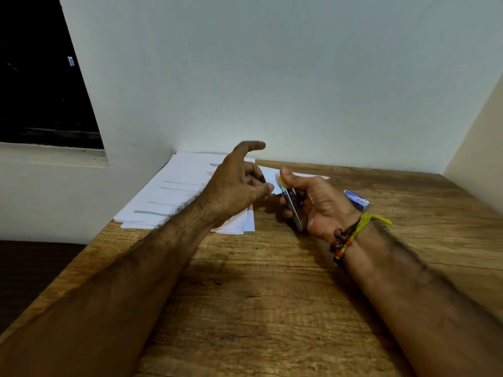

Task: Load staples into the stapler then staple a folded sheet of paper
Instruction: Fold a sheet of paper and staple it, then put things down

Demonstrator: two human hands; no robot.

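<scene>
My right hand (317, 204) grips a small metal stapler (293, 210) with a yellow tip, thumb on its top end, fingers curled round its body. My left hand (236, 186) hovers just left of the stapler, forefinger raised and spread, the other fingertips close to the stapler's front; whether they pinch staples is hidden. A folded white sheet (269, 176) lies on the table behind both hands. A small blue and white staple box (357, 200) lies on the table right of my right hand.
A stack of white printed sheets (179, 191) lies at the table's back left corner, under my left wrist. The wooden table (258, 295) ends at a wall behind and a wall on the right. A dark window opening is at the upper left.
</scene>
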